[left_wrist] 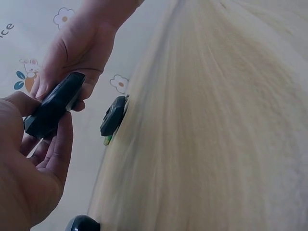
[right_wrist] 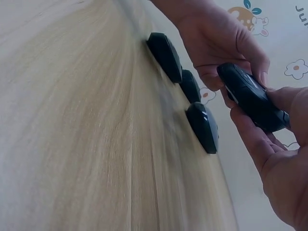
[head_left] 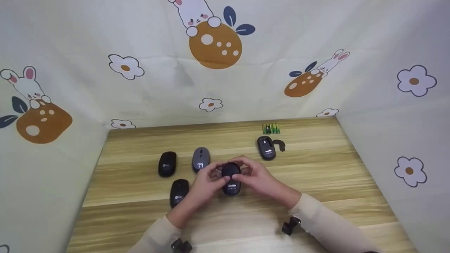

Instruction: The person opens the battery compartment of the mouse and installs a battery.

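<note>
In the head view's lower middle, the left hand (head_left: 208, 182) and right hand (head_left: 259, 177) together grip a dark mouse (head_left: 231, 189), thumbs on its upturned underside. Uneven thumb pressure could make it slip; a leftward swing could knock the grey mouse (head_left: 200, 159).

Worktop (head_left: 316, 172): wood-grain, light brown, streaks running left to right | rear sheet (head_left: 158, 102): cream, creased, meets far edge | left sheet (head_left: 42, 175) and right sheet (head_left: 372, 133): flank side edges, meet rear near far corners | print: rabbits (head_left: 195, 12) on orange-brown fruits (head_left: 215, 49), outlined flowers (head_left: 415, 81) | light: pale sheen (head_left: 242, 225) toward near edge
</note>
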The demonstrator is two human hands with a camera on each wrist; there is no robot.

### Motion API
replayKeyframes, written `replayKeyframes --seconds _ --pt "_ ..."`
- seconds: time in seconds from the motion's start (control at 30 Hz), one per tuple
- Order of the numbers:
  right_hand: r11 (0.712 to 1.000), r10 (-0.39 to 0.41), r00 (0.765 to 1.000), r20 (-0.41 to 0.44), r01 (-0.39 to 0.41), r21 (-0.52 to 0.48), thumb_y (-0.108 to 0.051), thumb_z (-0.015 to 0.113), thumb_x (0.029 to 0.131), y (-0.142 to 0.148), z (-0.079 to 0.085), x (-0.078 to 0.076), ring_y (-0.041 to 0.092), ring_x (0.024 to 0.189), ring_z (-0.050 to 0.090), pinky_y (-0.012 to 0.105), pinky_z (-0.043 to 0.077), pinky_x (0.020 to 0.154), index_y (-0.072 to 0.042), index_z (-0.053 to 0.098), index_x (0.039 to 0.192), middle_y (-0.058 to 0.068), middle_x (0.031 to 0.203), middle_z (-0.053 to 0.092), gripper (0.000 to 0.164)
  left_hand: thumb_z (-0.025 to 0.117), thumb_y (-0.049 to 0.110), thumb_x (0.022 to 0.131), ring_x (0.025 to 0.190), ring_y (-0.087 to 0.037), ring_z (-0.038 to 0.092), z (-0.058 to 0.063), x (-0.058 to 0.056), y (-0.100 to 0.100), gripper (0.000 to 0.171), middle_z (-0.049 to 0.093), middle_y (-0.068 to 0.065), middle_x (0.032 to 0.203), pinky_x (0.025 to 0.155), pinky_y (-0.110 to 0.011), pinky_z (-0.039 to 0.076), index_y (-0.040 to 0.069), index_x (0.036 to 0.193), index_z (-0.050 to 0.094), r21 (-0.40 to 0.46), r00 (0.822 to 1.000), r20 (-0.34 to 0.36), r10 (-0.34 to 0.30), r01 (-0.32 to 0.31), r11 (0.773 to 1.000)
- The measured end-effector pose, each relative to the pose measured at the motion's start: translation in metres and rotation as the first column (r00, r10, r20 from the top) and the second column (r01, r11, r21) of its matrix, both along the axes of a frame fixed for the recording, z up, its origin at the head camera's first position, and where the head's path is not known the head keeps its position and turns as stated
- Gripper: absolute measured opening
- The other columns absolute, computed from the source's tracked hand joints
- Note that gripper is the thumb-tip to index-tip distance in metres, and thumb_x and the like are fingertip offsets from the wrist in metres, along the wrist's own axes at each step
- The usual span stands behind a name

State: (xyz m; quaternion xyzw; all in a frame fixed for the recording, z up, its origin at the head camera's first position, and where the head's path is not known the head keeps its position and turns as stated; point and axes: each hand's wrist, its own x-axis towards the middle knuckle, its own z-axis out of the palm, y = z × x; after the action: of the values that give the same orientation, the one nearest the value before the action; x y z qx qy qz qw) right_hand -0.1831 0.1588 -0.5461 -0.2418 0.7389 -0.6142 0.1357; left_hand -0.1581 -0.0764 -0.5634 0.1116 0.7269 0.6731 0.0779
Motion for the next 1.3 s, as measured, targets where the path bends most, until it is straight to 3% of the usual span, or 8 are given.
replayKeyframes --seconds 0.17,0.3,0.4,0.53,0.7,0.9,1.13,1.3 --pt "0.998 -0.052 0.999 -0.016 0.052 0.047 -0.01 0.078 0.103 0.002 0.003 0.001 0.025 0.093 0.076 0.032 0.065 0.086 -0.009 0.066 0.147 0.015 0.126 0.069 0.046 0.082 0.011 0.098 0.103 -0.023 0.071 -0.001 -0.002 0.001 0.046 0.074 -0.011 0.121 0.094 -0.032 0.062 0.002 0.141 0.068 -0.024 1.0 0.019 -0.006 0.007 1.0" --pt "0.994 -0.074 0.988 -0.136 0.083 0.066 -0.013 0.079 0.103 0.003 0.001 -0.003 0.025 0.101 0.073 0.037 0.065 0.089 -0.012 0.07 0.142 0.009 0.127 0.07 0.04 0.082 0.013 0.097 0.106 -0.023 0.071 -0.002 -0.003 0.002 0.048 0.073 -0.01 0.125 0.099 -0.038 0.062 0.005 0.142 0.068 -0.051 1.0 0.029 -0.001 0.003 0.999" --pt "0.992 -0.098 0.964 -0.247 0.113 0.051 -0.015 0.083 0.1 0.003 0.0 -0.005 0.025 0.106 0.069 0.042 0.062 0.094 -0.016 0.074 0.135 0.003 0.125 0.069 0.036 0.082 0.014 0.097 0.105 -0.023 0.071 -0.001 -0.003 0.002 0.049 0.073 -0.01 0.124 0.1 -0.041 0.062 0.004 0.144 0.068 -0.071 1.0 0.027 0.002 0.0 0.997" --pt "0.989 -0.126 0.944 -0.306 0.142 0.029 -0.016 0.085 0.098 0.004 0.001 -0.006 0.022 0.1 0.065 0.038 0.057 0.086 -0.018 0.076 0.131 -0.001 0.115 0.071 0.034 0.081 0.015 0.098 0.103 -0.024 0.071 0.0 -0.004 0.003 0.051 0.073 -0.01 0.121 0.097 -0.04 0.063 0.003 0.145 0.066 -0.084 0.999 0.039 0.002 0.001 0.996" --pt "0.985 -0.168 0.961 -0.219 0.171 -0.007 -0.013 0.082 0.1 0.006 0.002 -0.007 0.019 0.09 0.065 0.027 0.056 0.077 -0.012 0.074 0.134 0.004 0.103 0.074 0.036 0.081 0.013 0.098 0.106 -0.025 0.071 0.0 -0.005 0.005 0.052 0.073 -0.011 0.122 0.095 -0.038 0.064 0.004 0.147 0.065 -0.07 0.998 0.066 -0.005 0.01 0.998" --pt "0.978 -0.194 0.974 -0.114 0.183 -0.101 -0.006 0.08 0.1 0.017 0.004 -0.014 0.013 0.075 0.063 0.022 0.056 0.067 -0.003 0.071 0.138 0.007 0.091 0.068 0.039 0.08 0.01 0.097 0.102 -0.025 0.072 -0.002 -0.005 0.007 0.05 0.071 -0.012 0.119 0.088 -0.032 0.064 0.004 0.145 0.068 -0.045 0.999 0.046 -0.009 0.011 0.999" --pt "0.968 -0.247 0.963 -0.108 0.24 -0.07 -0.002 0.081 0.099 0.048 0.007 -0.031 0.012 0.072 0.061 0.022 0.054 0.062 0.001 0.072 0.14 0.005 0.09 0.069 0.042 0.081 0.009 0.097 0.099 -0.023 0.071 -0.003 -0.007 0.007 0.048 0.072 -0.009 0.117 0.085 -0.031 0.064 0.009 0.144 0.07 -0.053 0.999 0.054 -0.004 0.007 0.999" --pt "0.948 -0.318 0.943 -0.101 0.312 -0.068 0.003 0.082 0.096 0.075 0.008 -0.045 0.012 0.075 0.062 0.019 0.054 0.064 0.004 0.074 0.134 0.006 0.09 0.068 0.039 0.081 0.008 0.095 0.1 -0.023 0.071 -0.004 -0.007 0.007 0.05 0.069 -0.012 0.119 0.089 -0.033 0.065 0.006 0.144 0.069 -0.041 0.998 0.061 0.001 0.002 0.999"
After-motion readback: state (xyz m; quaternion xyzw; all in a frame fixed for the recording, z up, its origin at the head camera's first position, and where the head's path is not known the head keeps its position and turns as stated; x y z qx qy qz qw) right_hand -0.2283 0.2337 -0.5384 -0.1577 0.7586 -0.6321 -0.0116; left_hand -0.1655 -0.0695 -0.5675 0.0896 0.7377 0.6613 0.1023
